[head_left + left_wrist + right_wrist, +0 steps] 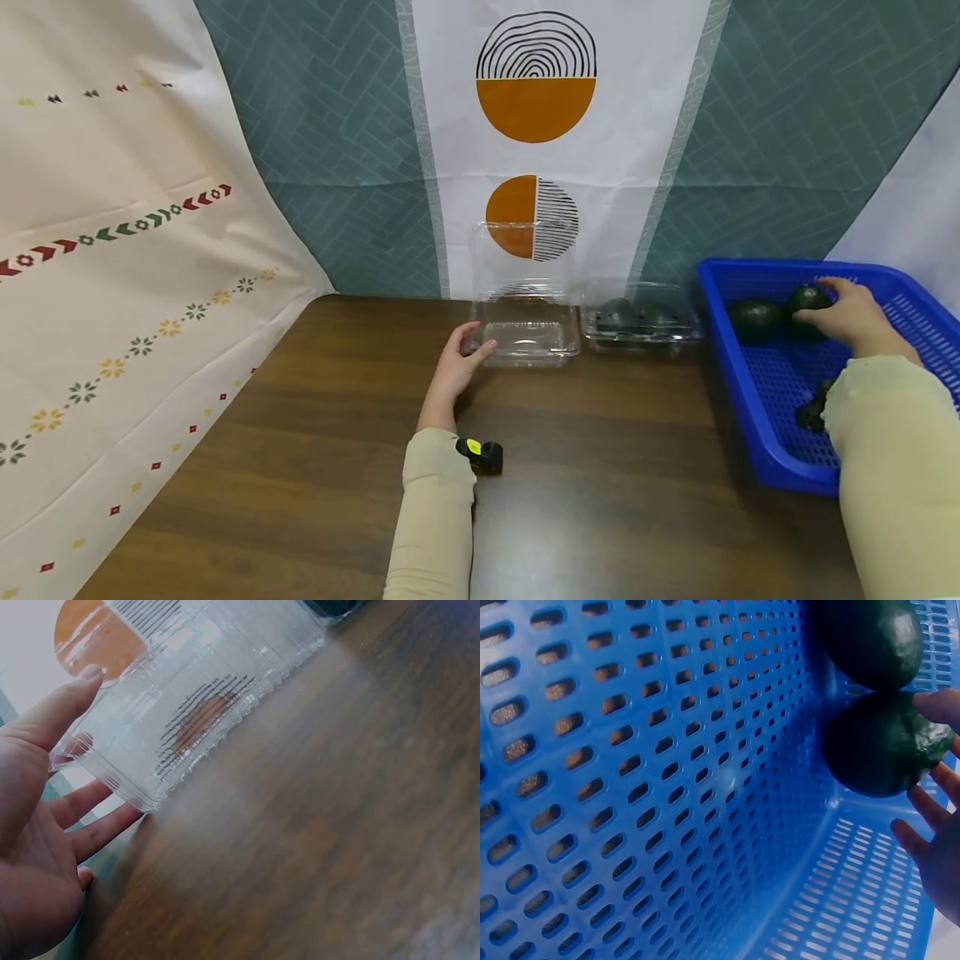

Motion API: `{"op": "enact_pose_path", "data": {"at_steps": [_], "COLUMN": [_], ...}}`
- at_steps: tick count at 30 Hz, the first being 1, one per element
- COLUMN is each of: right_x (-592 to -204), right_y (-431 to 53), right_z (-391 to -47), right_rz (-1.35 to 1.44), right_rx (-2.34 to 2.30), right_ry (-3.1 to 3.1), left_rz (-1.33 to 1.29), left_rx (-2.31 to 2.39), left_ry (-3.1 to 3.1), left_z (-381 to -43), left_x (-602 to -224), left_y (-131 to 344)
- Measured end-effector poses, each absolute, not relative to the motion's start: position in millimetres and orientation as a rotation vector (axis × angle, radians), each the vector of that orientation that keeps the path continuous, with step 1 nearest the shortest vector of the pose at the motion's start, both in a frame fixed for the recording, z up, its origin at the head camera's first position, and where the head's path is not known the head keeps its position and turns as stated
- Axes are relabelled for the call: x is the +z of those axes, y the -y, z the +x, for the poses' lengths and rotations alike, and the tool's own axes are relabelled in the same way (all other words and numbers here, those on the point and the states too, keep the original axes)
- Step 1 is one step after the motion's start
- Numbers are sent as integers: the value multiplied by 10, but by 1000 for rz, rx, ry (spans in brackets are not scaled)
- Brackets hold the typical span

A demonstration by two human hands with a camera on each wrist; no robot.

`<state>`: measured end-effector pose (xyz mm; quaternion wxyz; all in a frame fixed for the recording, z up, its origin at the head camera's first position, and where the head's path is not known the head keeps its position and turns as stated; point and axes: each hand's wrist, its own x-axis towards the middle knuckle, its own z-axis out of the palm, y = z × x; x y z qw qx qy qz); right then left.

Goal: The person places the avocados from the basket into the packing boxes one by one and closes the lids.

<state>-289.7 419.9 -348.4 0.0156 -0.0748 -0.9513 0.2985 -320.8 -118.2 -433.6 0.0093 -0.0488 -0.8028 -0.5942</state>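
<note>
An open clear plastic clamshell container [525, 337] stands on the table with its lid raised at the back. My left hand [459, 358] holds its left end, the thumb [71, 705] on one side and fingers spread along the other. At the right, my right hand [855, 317] reaches into a blue basket [776, 462] and grips a dark green avocado [808, 298] between thumb and fingers. Against it lies another avocado [753, 319]; both show in the right wrist view, the gripped avocado [877, 746] nearer the camera.
Beside the open container is a second clear clamshell [645, 333] with dark green avocados inside. A patterned cloth [337, 125] hangs right behind the table [600, 483]. A small black item [812, 410] shows at the right sleeve, over the basket.
</note>
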Motion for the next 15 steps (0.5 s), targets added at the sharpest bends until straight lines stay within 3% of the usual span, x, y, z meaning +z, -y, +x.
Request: {"op": "enact_pose_path", "data": {"at_steps": [15], "right_x": [-3566], "right_y": [-4241], "right_z": [-2974], "right_rz": [-226], "right_rx": [853], "right_ry": [2985], "left_rz": [-141], "left_rx": [-1851], "left_ry": [2509], "left_z": [-3215], "left_x": [-4301], "left_y": [1171]}}
